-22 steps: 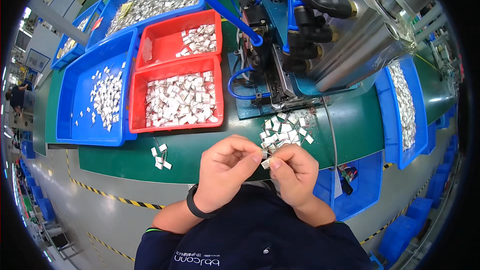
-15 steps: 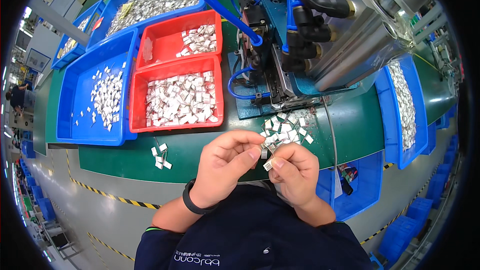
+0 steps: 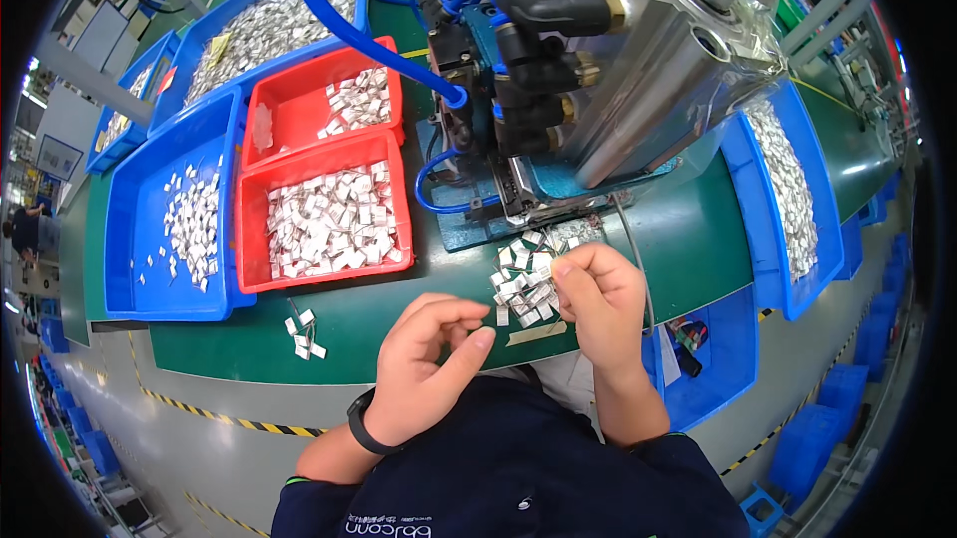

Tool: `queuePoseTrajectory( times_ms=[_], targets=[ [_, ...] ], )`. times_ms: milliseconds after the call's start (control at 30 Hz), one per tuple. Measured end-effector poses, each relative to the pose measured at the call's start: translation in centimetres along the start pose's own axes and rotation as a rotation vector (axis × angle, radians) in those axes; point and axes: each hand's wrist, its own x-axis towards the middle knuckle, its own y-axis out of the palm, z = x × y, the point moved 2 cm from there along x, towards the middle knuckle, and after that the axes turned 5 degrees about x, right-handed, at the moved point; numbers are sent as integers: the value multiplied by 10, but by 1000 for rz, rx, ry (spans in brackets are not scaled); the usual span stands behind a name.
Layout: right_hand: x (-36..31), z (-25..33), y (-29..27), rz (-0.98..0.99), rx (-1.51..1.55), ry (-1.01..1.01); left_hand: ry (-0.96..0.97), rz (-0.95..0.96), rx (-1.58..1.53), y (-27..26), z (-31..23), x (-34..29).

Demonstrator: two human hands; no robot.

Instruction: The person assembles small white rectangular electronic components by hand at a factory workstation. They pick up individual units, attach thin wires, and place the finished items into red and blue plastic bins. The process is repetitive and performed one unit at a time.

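My right hand (image 3: 605,304) is raised over the right side of a loose pile of small white blocks with thin leads (image 3: 520,284) on the green bench. Its thumb and index finger pinch one white block (image 3: 542,262), mostly covered by the fingertips. Left of the pile, my left hand (image 3: 429,363) hovers near the bench edge with thumb and fingers apart and nothing between them. A few more white blocks (image 3: 305,335) lie on the bench farther left.
Two red bins (image 3: 324,279) hold white blocks, beside a blue bin (image 3: 120,239). A pneumatic press (image 3: 558,194) with blue hoses stands beyond the pile. Another filled blue bin (image 3: 768,209) is at right; a grey cable (image 3: 635,244) hangs down near my right hand.
My hands, close together before, have parted. The right one moved up and forward over the pile with the white block; the left one moved slightly back. The whole view shifted.
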Motion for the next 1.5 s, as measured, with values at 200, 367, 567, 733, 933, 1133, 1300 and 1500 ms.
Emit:
queuePoseTrajectory(
  times_ms=[200, 367, 567, 733, 933, 1133, 1300, 1500],
  targets=[
    [9, -1, 0, -41, 44, -60, 69, -6, 275, -7, 14, -12],
    [16, -2, 3, -48, 17, -66, 139, -8, 340, -7, 17, -13],
    [22, -3, 5, -91, 2, -69, 148, -27, 350, -6, 18, -12],
    [24, -4, 5, -93, -3, -68, 150, -36, 355, -6, 18, -13],
    [24, -3, 7, -105, 23, -69, 175, -140, 387, -4, 18, -10],
    [24, -3, 7, -98, 7, -68, 180, -149, 382, -4, 19, -9],
    [24, -2, 7, -99, 3, -68, 175, -75, 363, -5, 20, -11],
    [20, -3, 7, -82, 38, -75, 121, -64, 261, -7, 15, -12]
  ],
)
